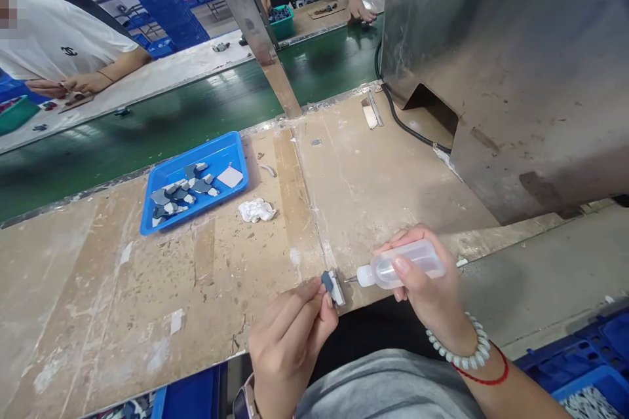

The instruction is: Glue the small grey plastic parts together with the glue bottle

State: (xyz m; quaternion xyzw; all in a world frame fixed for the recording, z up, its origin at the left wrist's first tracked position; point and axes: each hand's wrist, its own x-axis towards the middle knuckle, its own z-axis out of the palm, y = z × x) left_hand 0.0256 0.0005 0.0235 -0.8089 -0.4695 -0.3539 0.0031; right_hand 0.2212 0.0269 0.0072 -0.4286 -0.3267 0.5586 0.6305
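Observation:
Between the thumb and fingers of my left hand [293, 327] is a small dark blue and white plastic part [334, 287], held over the table's front edge. My right hand [426, 278] is wrapped around a clear squeeze bottle [407, 264] with a white cap and a thin metal needle tip. The bottle lies nearly level, its tip pointing left, a short gap away from the part. Farther left, a blue tray [196, 206] holds several similar dark blue and white parts and a pale square piece.
A crumpled white tissue [257, 210] lies right of the tray. Behind the table runs a green conveyor belt [196, 121], with two people working beyond it. At right stands a large metal housing [501, 91] with a black cable [400, 119]. A metal post [255, 26] rises at the table's back edge.

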